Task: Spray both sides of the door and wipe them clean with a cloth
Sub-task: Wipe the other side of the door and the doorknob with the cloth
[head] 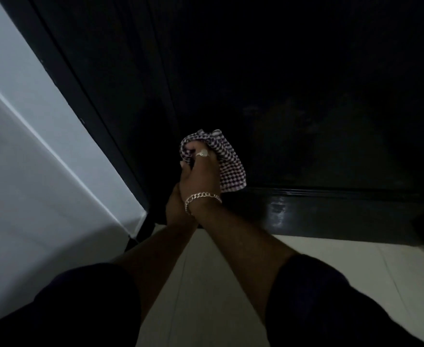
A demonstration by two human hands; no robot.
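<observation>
Bunching cloth within right hand grip

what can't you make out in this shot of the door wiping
Head view only:
- Left hand: mostly hidden behind the right hand; its grip is unclear.
- Cloth: its middle is covered by the right hand.
- Door: too dark to see spray, dirt or a handle; the top is cut off.
- Spray bottle: not in view.

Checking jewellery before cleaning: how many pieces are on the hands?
2: a ring on a finger of the right hand, a chain bracelet at its wrist. The left hand is mostly hidden.
</observation>
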